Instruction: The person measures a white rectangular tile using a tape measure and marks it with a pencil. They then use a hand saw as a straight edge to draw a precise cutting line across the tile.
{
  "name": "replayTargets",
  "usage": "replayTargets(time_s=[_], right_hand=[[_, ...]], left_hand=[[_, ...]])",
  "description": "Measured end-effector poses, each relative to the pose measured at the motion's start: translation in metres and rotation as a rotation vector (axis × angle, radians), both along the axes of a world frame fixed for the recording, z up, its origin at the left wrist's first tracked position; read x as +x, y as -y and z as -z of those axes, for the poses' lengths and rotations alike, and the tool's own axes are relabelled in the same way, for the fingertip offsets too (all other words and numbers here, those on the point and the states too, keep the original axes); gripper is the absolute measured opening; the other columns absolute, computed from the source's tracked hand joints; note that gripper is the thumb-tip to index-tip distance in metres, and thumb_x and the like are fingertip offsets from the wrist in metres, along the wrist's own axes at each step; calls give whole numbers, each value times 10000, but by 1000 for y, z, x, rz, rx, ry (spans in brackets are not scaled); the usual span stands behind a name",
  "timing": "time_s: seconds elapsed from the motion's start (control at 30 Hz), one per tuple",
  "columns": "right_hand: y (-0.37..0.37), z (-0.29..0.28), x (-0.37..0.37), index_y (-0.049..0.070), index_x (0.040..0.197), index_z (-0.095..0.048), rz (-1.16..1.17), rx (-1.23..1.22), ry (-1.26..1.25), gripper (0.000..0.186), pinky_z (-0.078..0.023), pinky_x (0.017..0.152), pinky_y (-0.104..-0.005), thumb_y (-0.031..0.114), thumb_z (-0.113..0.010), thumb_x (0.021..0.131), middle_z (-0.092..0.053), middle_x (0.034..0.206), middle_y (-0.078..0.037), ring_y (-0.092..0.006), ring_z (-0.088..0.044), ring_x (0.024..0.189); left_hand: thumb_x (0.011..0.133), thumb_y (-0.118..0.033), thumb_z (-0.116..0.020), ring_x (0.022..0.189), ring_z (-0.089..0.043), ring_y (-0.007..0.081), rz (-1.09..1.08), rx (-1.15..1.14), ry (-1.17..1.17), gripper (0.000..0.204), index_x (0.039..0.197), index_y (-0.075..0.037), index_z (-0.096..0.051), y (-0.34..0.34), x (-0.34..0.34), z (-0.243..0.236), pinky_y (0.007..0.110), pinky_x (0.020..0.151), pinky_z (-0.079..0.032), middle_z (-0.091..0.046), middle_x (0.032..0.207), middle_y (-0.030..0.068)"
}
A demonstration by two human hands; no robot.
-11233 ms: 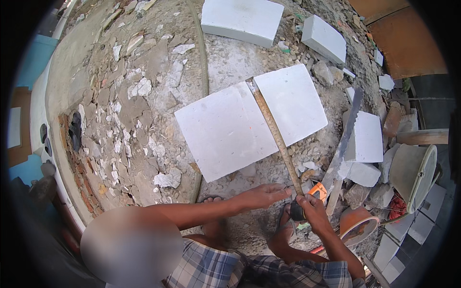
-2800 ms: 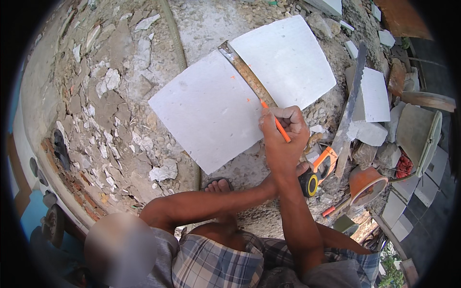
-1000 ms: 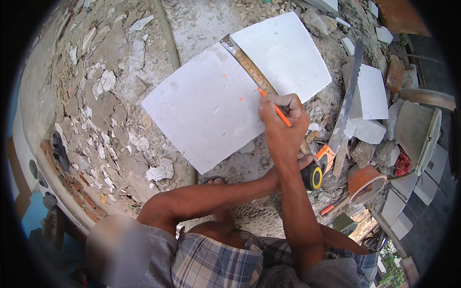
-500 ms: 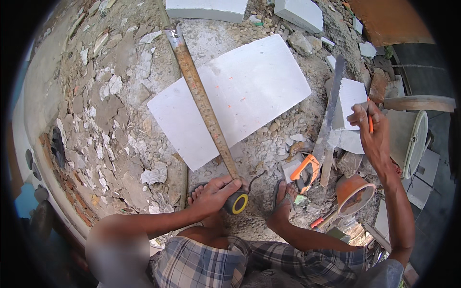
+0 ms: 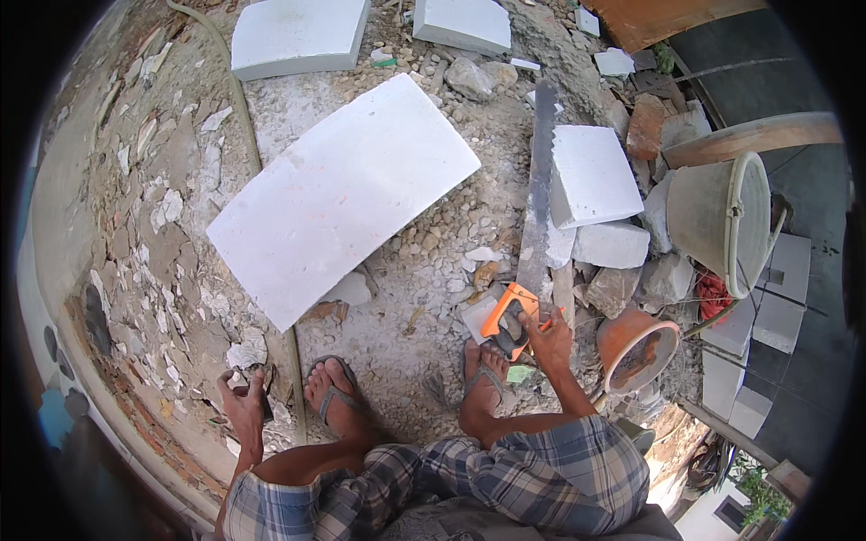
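A large white block (image 5: 347, 194) lies on the rubble in front of my feet, with faint reddish marks on its face. My left hand (image 5: 244, 408) is low at the left, beside my left foot. Its fingers are curled round a dark tape measure (image 5: 267, 408), mostly hidden by the thumb. My right hand (image 5: 550, 344) is at the orange and black handle of a handsaw (image 5: 538, 180), whose toothed blade points away from me. A short orange pencil (image 5: 547, 323) shows between the right fingers. Whether those fingers also grip the handle is hard to see.
Two white blocks (image 5: 298, 36) sit at the far side. A smaller white block (image 5: 595, 176) stands right of the saw. Further right are a grey bucket (image 5: 713, 216) and an orange bucket (image 5: 621, 347). A hose (image 5: 239, 99) runs along the left over broken rubble.
The tape blade no longer lies across the large block. My left hand has gone down to the left, and my right hand has come down to the saw handle. The view has shifted right.
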State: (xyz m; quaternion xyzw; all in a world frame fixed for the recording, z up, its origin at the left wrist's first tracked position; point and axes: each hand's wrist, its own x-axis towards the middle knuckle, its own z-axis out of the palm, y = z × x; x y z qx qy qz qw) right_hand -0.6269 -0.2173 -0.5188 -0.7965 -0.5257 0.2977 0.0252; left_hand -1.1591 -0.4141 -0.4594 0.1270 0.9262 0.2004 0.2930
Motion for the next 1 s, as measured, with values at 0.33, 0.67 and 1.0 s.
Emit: replayTargets(time_s=[0.33, 0.67, 1.0], right_hand=[[28, -20, 0, 25, 1083, -607, 253, 139, -661, 273, -469, 616, -261, 248, -748, 1011, -630, 806, 6, -77, -566, 673], [-2, -122, -29, 10, 1174, -580, 193, 114, -1075, 449, -479, 555, -217, 353, -790, 977, -659, 856, -31, -69, -608, 670], [21, -12, -108, 37, 1342, -604, 9, -1045, -1555, 961, -568, 642, -327, 871, -542, 869, -659, 870, -58, -173, -669, 716]], left_hand=[[889, -517, -807, 984, -681, 444, 470, -128, -305, 744, 1359, -8, -537, -42, 0, 58, 529, 828, -546, -654, 1162, 255], [982, -394, -755, 1109, -661, 253, 242, 358, -110, 542, 1354, -15, -643, -103, -55, -37, 358, 839, -549, -657, 1296, 149], [1034, -395, -680, 1351, -598, 326, 117, 846, 1212, 717, 1565, 6, -415, -236, -18, -57, 482, 1144, -526, -591, 1464, 186]])
